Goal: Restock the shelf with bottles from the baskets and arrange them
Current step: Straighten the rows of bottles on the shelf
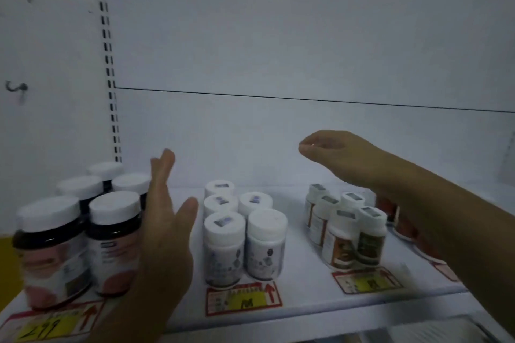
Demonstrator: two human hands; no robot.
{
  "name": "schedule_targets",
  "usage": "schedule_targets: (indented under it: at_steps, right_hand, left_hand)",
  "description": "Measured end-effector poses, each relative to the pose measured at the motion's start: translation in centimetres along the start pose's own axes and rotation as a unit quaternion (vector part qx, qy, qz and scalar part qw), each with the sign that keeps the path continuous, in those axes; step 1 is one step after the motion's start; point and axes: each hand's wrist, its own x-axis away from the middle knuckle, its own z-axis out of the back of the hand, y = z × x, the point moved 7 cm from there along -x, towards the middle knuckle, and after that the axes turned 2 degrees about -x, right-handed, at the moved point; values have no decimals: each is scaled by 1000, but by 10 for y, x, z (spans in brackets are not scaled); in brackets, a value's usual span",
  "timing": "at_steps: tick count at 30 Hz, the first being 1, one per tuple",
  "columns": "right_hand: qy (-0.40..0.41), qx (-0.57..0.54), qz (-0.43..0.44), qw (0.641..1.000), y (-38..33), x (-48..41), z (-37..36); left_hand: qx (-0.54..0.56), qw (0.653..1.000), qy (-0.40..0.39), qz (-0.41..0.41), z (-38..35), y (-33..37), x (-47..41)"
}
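Note:
On the white shelf (301, 242) stand three groups of white-capped bottles. Large dark jars (114, 234) stand at the left, white bottles with grey labels (223, 245) in the middle, and smaller bottles with brown and green labels (342, 234) to the right. My left hand (164, 220) is held edge-on with straight fingers against the right side of the dark jars. My right hand (334, 150) hovers above the shelf behind the brown-labelled bottles, fingers loosely bent, holding nothing. My right forearm hides part of a red-labelled group (387, 207) at the far right.
Red and yellow price tags (242, 298) line the shelf's front edge. A slotted upright rail (110, 69) runs up the back panel at left. A yellow surface (7, 259) shows at the far left edge. No baskets are in view.

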Motion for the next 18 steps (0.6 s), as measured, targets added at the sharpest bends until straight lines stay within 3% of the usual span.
schedule_targets:
  at_steps: [4, 6, 8, 13, 18]
  right_hand:
    - [52, -44, -17, 998, 47, 33, 30]
    - [98, -88, -27, 991, 72, 44, 31]
    - [124, -129, -33, 983, 93, 52, 24]
    - [63, -249, -37, 966, 131, 62, -10]
    - [-5, -273, 12, 962, 140, 66, -25]
  left_hand:
    - [35, 993, -110, -13, -64, 20, 44]
    - [47, 985, -167, 14, -108, 22, 71]
    - [-1, 983, -173, 53, -145, 8, 77]
    - [-43, 964, -204, 166, -187, -30, 71]
    - [-38, 949, -282, 138, -200, -40, 85]
